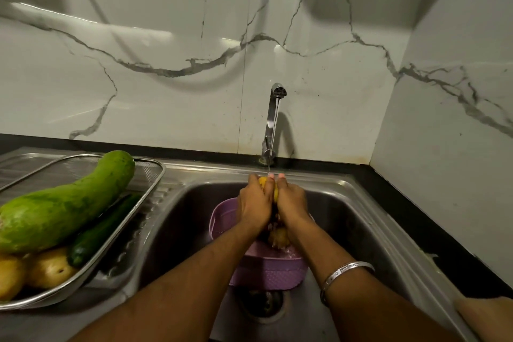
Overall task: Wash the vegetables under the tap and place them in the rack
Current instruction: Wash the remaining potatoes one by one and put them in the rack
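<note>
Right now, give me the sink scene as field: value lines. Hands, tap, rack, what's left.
tap: tap running, thin stream onto the hands
hands: left hand and right hand grip one yellow vegetable together
below hands: purple colander in sink, one potato visible inside
rack: metal rack on drainboard holds large green gourd, cucumber, potatoes

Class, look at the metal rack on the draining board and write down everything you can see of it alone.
The rack is a shallow rectangular basket of fine shiny wire mesh with a thicker rounded metal rim. It rests on the ribbed steel draining board, left of the sink bowl, with one corner toward the tap. Inside lie a large pale green gourd, a dark green cucumber beside it, and yellowish potatoes at the near end. Neither hand touches it.
</note>
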Action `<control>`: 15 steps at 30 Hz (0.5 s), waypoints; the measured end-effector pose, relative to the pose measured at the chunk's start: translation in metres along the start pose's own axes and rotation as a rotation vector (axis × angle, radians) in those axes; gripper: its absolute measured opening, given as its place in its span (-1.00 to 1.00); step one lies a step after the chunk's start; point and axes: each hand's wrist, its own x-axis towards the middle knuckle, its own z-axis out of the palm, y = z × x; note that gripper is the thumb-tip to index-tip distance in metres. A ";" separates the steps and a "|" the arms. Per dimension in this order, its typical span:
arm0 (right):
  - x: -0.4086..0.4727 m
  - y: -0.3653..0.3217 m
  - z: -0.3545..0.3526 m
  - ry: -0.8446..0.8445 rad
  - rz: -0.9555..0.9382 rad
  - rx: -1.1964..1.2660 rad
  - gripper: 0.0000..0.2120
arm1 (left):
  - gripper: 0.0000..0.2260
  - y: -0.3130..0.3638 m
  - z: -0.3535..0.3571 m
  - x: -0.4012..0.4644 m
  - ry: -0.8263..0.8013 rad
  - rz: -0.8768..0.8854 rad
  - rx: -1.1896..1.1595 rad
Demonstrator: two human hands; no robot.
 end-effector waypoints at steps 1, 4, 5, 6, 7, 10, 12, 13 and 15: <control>0.000 0.000 0.000 -0.017 -0.040 -0.021 -0.57 | -0.69 -0.002 -0.001 0.001 0.012 -0.028 0.008; 0.004 0.002 0.001 0.003 -0.133 -0.115 -0.57 | -0.61 -0.010 -0.008 0.006 -0.037 -0.057 0.009; 0.007 0.003 0.001 0.031 -0.139 -0.133 -0.58 | -0.59 -0.013 -0.010 0.008 -0.076 -0.071 -0.043; 0.011 0.004 0.002 0.061 -0.130 -0.135 -0.59 | -0.58 -0.013 -0.013 0.008 -0.126 -0.097 -0.135; 0.014 0.005 0.001 0.086 -0.110 -0.122 -0.60 | -0.56 -0.013 -0.015 0.008 -0.178 -0.142 -0.239; 0.019 0.003 -0.003 0.141 -0.043 -0.023 -0.66 | -0.58 -0.003 -0.022 0.006 -0.334 -0.253 -0.409; 0.024 0.003 -0.007 0.148 0.049 0.046 -0.74 | -0.60 0.000 -0.019 0.005 -0.412 -0.304 -0.457; 0.026 0.004 -0.008 0.147 0.102 0.069 -0.73 | -0.61 0.003 -0.018 0.003 -0.420 -0.329 -0.494; 0.030 0.007 -0.008 0.130 0.204 0.115 -0.66 | -0.62 0.006 -0.018 0.000 -0.431 -0.412 -0.552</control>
